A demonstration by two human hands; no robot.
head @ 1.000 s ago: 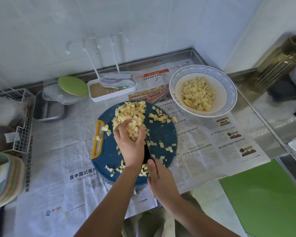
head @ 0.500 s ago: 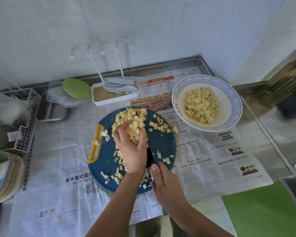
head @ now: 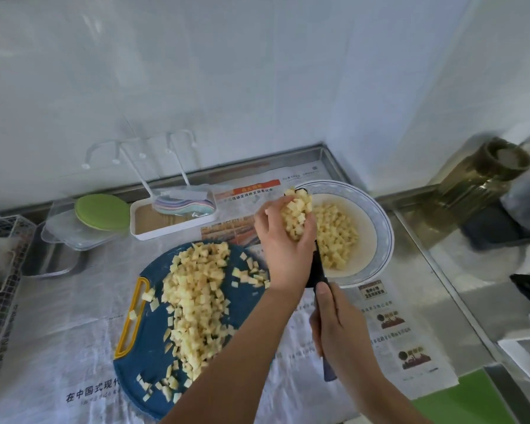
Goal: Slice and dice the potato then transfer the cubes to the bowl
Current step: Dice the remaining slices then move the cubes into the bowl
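Observation:
A heap of pale yellow potato cubes (head: 196, 301) lies on the round blue cutting board (head: 147, 356) with its yellow handle. My left hand (head: 283, 243) presses a load of cubes (head: 297, 214) against the dark blade of a knife (head: 318, 264), raised over the near left rim of the white bowl (head: 380, 240) with a blue patterned edge. More cubes (head: 337, 237) lie inside the bowl. My right hand (head: 337, 325) grips the knife's dark handle just below the blade.
Newspaper (head: 58, 347) covers the steel counter. Behind the board stand a white tray with pastel plates (head: 172, 215), a clear container with a green lid (head: 101, 212) and a wire rack (head: 0, 270) at the left. A green mat (head: 459, 399) lies at the near right.
Both hands lifted a load of cubes on the knife blade off the board and carried it right, up to the bowl's rim. The view tilted upward.

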